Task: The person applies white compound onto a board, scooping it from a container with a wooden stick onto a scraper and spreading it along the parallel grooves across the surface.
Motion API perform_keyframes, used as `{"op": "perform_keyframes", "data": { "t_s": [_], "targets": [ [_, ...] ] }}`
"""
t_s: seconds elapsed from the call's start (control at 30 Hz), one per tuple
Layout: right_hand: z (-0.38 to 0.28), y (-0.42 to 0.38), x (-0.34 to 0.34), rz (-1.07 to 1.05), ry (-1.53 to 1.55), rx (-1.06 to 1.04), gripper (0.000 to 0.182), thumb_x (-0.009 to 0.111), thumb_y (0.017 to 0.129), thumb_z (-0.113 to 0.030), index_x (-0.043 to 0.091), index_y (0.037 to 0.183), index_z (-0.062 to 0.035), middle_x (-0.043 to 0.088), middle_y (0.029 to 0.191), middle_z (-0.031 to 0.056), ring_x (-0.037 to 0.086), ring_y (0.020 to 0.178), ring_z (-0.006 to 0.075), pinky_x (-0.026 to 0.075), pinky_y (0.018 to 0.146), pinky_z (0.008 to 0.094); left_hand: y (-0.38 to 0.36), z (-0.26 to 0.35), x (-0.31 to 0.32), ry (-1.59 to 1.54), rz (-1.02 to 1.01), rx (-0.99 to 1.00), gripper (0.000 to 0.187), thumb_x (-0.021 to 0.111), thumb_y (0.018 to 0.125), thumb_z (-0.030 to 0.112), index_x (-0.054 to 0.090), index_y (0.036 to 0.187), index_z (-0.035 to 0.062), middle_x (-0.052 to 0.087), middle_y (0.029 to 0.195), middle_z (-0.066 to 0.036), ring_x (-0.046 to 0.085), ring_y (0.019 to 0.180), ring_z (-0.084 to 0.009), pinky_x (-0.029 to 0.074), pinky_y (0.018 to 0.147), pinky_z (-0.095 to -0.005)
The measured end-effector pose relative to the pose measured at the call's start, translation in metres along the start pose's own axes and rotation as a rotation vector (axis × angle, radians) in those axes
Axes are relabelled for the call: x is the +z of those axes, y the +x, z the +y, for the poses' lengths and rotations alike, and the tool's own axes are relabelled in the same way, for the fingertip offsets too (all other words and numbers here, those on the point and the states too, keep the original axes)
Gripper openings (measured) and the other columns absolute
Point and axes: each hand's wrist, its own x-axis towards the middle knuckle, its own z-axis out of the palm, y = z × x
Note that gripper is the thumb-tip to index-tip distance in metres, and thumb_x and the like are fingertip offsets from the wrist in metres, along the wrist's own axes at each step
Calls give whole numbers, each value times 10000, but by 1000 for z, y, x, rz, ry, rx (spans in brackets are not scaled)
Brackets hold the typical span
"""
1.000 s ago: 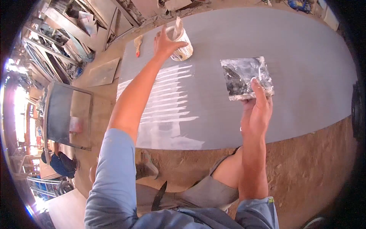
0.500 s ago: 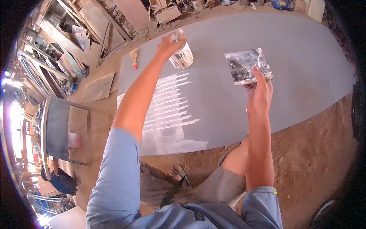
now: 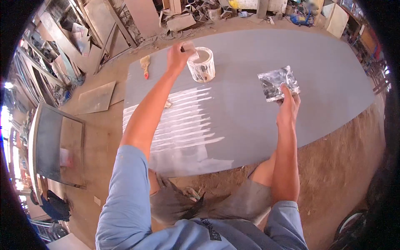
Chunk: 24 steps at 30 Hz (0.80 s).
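Observation:
My left hand [image 3: 178, 58] is closed on a small, pale flat spreader [image 3: 191, 50] at the left rim of a white-smeared can [image 3: 202, 71]. The can stands upright on a large grey panel [image 3: 329, 79]. My right hand [image 3: 288, 109] grips the near edge of a square metal plate [image 3: 273, 83], thumb on top. Dark and whitish smears cover the plate's shiny face. White stripes [image 3: 183, 118] run across the panel's left part, beside a broader pale patch [image 3: 187, 160] near its front edge. Part of the stripes is hidden by my left forearm.
A brush [image 3: 145, 66] lies on the panel's far left corner. A small pale object [image 3: 168, 104] rests by the stripes. Brown floor [image 3: 333, 166] surrounds the panel. At left stand a framed panel [image 3: 48, 141] and a person [image 3: 56, 204]. Boards and scrap line the back.
My left hand has shifted from above the can's mouth to its left rim, uncovering the opening. My right hand still holds the plate. The view has tilted up slightly.

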Motion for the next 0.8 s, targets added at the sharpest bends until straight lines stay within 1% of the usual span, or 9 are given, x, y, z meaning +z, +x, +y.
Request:
{"op": "perform_keyframes", "data": {
  "t_s": [0.07,0.23,0.37,0.47,0.63,0.7,0.73,0.77,0.8],
  "targets": [
    [-2,1,0,-33,0,-2,516,717,884,-278,556,1242,56,619,1141,140,608,1014,211,499,849,357,3,-2,6,-20,-28,-35,406,737,764,294,703,1037,-4,717,892,-207,699,849,-358,526,757,-426],
    [-13,-3,4,-40,-60,8,496,719,881,-270,565,1229,48,631,1115,132,617,988,200,506,833,357,2,8,21,233,-14,31,351,637,826,309,716,992,11,699,896,-257,673,846,-434,520,748,-497],
    [-7,0,3,-48,-24,17,481,707,888,-285,579,1217,40,638,1101,126,620,966,179,511,804,343,14,-10,29,310,32,99,347,616,820,317,718,962,17,705,884,-249,680,834,-430,523,750,-510],
    [-1,7,3,-50,-35,16,456,704,890,-279,597,1201,36,649,1079,113,630,940,173,517,782,331,25,-43,29,158,-12,-10,353,626,810,330,724,934,15,715,857,-229,696,814,-406,531,748,-499],
    [9,12,6,-118,30,-51,422,696,895,-261,616,1186,35,660,1055,94,642,914,171,524,745,332,24,-25,10,-24,-71,-281,352,661,801,326,742,942,14,723,827,-221,716,812,-361,545,741,-455],
    [4,8,9,-108,44,-12,346,685,899,-253,647,1116,13,645,1011,59,570,939,152,452,861,332,23,-17,6,-85,-19,-299,347,666,808,316,741,959,13,721,833,-227,714,817,-364,544,739,-454],
    [5,10,9,-107,45,-18,346,685,899,-253,647,1116,13,645,1011,59,570,939,152,452,861,332,24,-11,5,-146,32,-313,343,671,815,306,741,975,12,719,840,-233,712,821,-368,544,737,-453],
    [9,12,8,-106,46,-35,380,689,899,-255,631,1151,24,653,1038,76,609,924,162,490,797,335,25,-5,4,-148,33,-310,343,671,815,306,741,975,12,719,840,-233,712,821,-368,544,737,-453],
    [13,14,7,-107,47,-50,416,692,898,-256,615,1187,34,662,1064,94,649,909,172,527,734,338,27,-2,3,-5,50,-156,336,670,826,300,734,1001,20,718,857,-235,708,834,-381,543,747,-459]
  ]
}}
